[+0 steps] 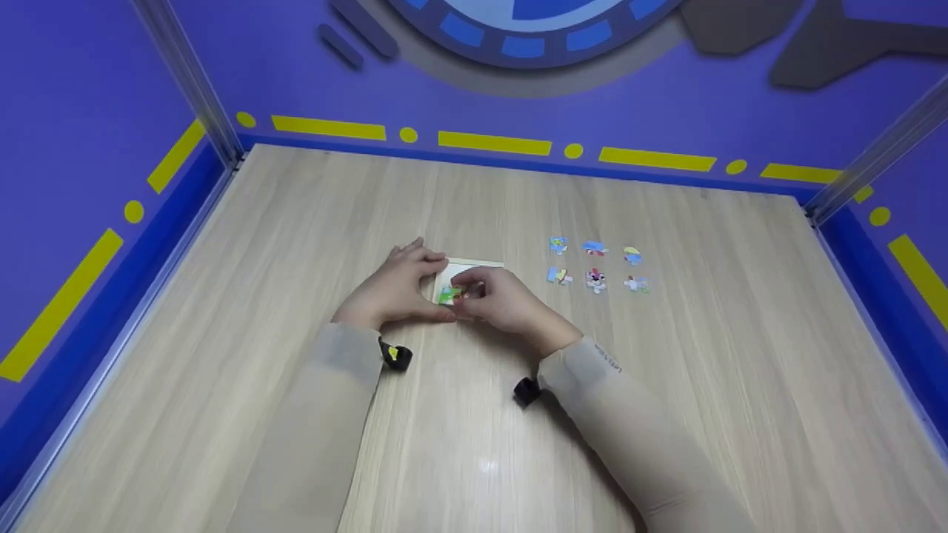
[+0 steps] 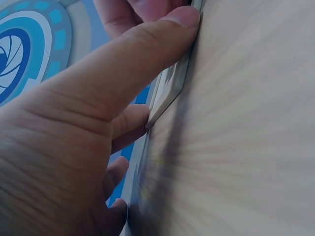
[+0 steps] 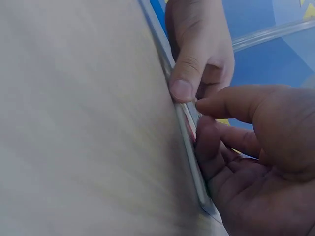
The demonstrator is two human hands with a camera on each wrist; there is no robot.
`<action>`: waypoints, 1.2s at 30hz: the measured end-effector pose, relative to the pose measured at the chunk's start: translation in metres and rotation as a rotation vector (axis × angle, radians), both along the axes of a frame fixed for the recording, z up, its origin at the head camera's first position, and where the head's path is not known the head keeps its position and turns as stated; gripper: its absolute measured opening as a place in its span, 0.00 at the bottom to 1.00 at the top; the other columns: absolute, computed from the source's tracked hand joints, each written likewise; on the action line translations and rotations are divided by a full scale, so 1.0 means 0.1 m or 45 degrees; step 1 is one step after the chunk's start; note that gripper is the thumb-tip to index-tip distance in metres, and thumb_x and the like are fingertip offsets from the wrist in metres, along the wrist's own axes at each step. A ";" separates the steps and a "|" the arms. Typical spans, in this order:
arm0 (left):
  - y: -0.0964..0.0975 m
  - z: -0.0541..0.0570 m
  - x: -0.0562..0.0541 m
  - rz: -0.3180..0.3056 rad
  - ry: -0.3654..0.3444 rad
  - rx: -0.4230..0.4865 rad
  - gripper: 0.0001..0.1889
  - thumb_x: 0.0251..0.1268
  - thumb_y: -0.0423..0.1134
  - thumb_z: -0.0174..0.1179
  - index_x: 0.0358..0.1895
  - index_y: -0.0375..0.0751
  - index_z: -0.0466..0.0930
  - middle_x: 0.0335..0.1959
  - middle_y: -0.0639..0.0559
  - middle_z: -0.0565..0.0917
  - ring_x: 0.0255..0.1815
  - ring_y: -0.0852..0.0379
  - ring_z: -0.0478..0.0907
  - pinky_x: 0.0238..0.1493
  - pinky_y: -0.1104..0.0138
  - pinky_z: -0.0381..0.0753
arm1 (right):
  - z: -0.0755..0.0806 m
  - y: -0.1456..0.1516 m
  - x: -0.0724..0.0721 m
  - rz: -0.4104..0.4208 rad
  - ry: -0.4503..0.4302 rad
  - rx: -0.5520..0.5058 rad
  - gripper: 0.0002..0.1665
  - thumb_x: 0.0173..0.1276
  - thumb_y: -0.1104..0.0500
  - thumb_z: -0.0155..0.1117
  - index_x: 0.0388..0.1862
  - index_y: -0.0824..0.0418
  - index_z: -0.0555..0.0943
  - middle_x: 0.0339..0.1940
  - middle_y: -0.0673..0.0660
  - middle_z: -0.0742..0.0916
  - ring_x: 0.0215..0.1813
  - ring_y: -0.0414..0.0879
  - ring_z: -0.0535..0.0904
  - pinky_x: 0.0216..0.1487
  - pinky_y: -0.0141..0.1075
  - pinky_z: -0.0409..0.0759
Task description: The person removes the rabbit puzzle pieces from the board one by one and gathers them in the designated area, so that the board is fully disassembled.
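A: What's in the hands?

B: A small puzzle tray (image 1: 474,265), thin and flat, pale frame, lying on the wood-grain counter (image 1: 474,444) near the middle. Green and reddish print shows on the puzzle piece (image 1: 452,295) at its near-left part; the hands cover the rest.

A: Left hand?

B: Left hand (image 1: 396,285) sits at the tray's left edge. Thumb pressed flat along the near edge, fingers loosely bent at the side of the tray. It braces the tray, not wrapped round it. The left wrist view shows the thumb tip right against the thin tray rim (image 2: 170,91).

A: Right hand?

B: Right hand (image 1: 500,296) is over the tray, fingers curled. Thumb and fingers pinch down on the piece at the tray surface. In the right wrist view a red-edged sliver (image 3: 191,129) shows between thumb and fingers, touching the tray. Can't tell if it's seated.

A: Anything else on the counter?

B: Six loose puzzle pieces (image 1: 595,265) to the right of the tray, two rows of three, well apart from the hands. Mostly blue, yellow, white and red print; too small to read the picture.
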State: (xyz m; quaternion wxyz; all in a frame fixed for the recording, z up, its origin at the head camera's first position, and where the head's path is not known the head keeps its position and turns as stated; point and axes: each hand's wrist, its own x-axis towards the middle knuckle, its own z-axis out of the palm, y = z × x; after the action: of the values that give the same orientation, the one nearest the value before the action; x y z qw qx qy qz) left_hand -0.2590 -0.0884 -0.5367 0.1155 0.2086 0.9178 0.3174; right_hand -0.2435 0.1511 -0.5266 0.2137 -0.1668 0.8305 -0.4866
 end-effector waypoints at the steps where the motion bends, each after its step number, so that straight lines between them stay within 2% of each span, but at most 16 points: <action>1: 0.00 0.01 0.00 -0.001 0.001 0.000 0.58 0.54 0.62 0.88 0.86 0.42 0.72 0.88 0.50 0.73 0.99 0.42 0.42 1.00 0.40 0.39 | 0.01 0.02 -0.01 -0.021 -0.061 -0.051 0.28 0.77 0.61 0.71 0.73 0.68 0.84 0.52 0.57 0.92 0.45 0.38 0.88 0.45 0.27 0.89; 4: 0.01 0.02 0.01 0.003 0.001 -0.011 0.58 0.54 0.62 0.88 0.86 0.42 0.72 0.88 0.50 0.72 0.99 0.43 0.42 1.00 0.41 0.38 | 0.05 0.07 -0.01 -0.073 -0.230 -0.169 0.27 0.76 0.62 0.69 0.73 0.66 0.84 0.52 0.56 0.91 0.49 0.41 0.92 0.50 0.29 0.93; 8: 0.01 0.01 0.01 0.011 -0.005 -0.024 0.59 0.54 0.63 0.88 0.87 0.43 0.71 0.89 0.50 0.71 1.00 0.44 0.42 1.00 0.42 0.38 | 0.08 0.19 0.01 -0.089 -0.290 -0.178 0.26 0.77 0.59 0.71 0.72 0.61 0.85 0.54 0.55 0.90 0.51 0.43 0.91 0.50 0.30 0.91; 15: 0.01 0.00 0.02 0.022 -0.009 -0.035 0.59 0.54 0.62 0.88 0.87 0.42 0.71 0.90 0.49 0.70 0.99 0.44 0.43 1.00 0.45 0.38 | 0.16 0.50 0.06 -0.014 -0.054 -0.036 0.25 0.79 0.54 0.74 0.71 0.58 0.88 0.62 0.58 0.89 0.52 0.45 0.85 0.51 0.32 0.85; 27: 0.04 0.03 0.02 0.011 -0.034 -0.009 0.57 0.55 0.58 0.88 0.86 0.41 0.72 0.89 0.49 0.71 1.00 0.44 0.42 1.00 0.43 0.40 | 0.24 1.31 0.17 -0.107 0.110 0.176 0.26 0.80 0.53 0.75 0.72 0.58 0.87 0.60 0.59 0.89 0.54 0.51 0.80 0.47 0.32 0.81; 36: 0.03 0.04 0.02 0.005 -0.020 -0.009 0.57 0.55 0.58 0.89 0.86 0.39 0.72 0.89 0.47 0.71 1.00 0.43 0.43 1.00 0.43 0.38 | 0.22 1.54 0.22 -0.064 0.269 0.310 0.23 0.80 0.57 0.75 0.71 0.56 0.88 0.60 0.58 0.90 0.49 0.50 0.78 0.43 0.31 0.81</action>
State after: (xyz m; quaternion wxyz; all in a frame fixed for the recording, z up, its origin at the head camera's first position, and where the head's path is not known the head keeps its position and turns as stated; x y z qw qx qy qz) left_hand -0.2567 -0.0849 -0.5327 0.1229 0.2037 0.9184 0.3160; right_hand -0.2211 0.3049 -0.5046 0.1315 -0.1691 0.9051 -0.3673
